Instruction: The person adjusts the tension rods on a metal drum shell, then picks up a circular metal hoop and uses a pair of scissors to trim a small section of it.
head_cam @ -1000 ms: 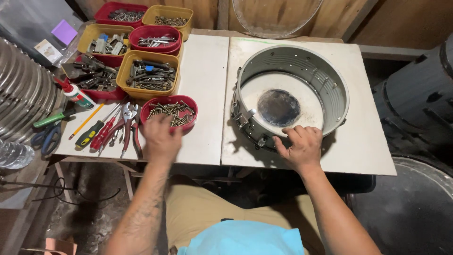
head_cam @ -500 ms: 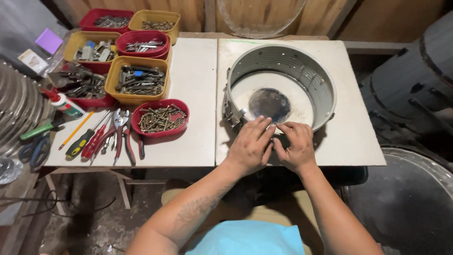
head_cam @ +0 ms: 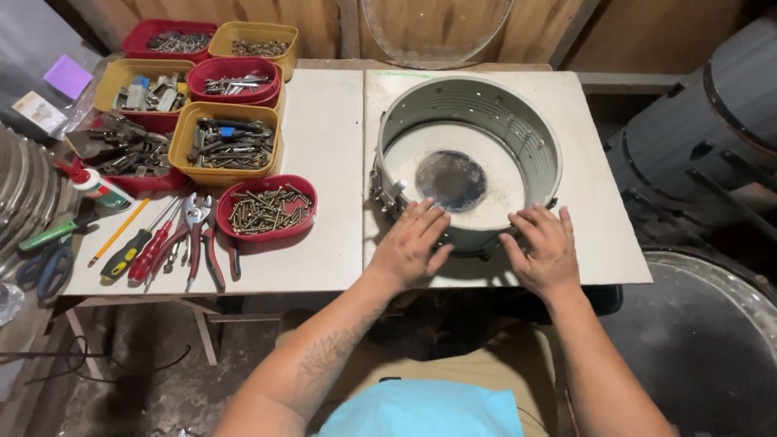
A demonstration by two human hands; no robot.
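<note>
Drum shell, grey metal, open side up, sits on the right half of the pale surface, its near wall close to the front edge. Dark round patch visible on the board inside the shell. Metal lugs line the outer wall on the left side.

Left hand: palm down, fingers spread flat and apart, fingertips against the near-left outer wall of the shell, just below the lugs. Nothing clamped in it.

Right hand: palm down, fingers spread flat, fingertips at the near-right wall of the shell. Holds nothing. The two hands lie apart, either side of the shell's nearest point.

Left of the shell, well apart from the left hand: red oval tray of screws. Beside it on the surface lie pliers with red handles, a screwdriver with yellow-black handle and a pencil. Behind these, yellow bin of dark hardware and further red and yellow bins of small metal parts. Blue-handled scissors at far left edge. Dark drums stand right of the surface.
</note>
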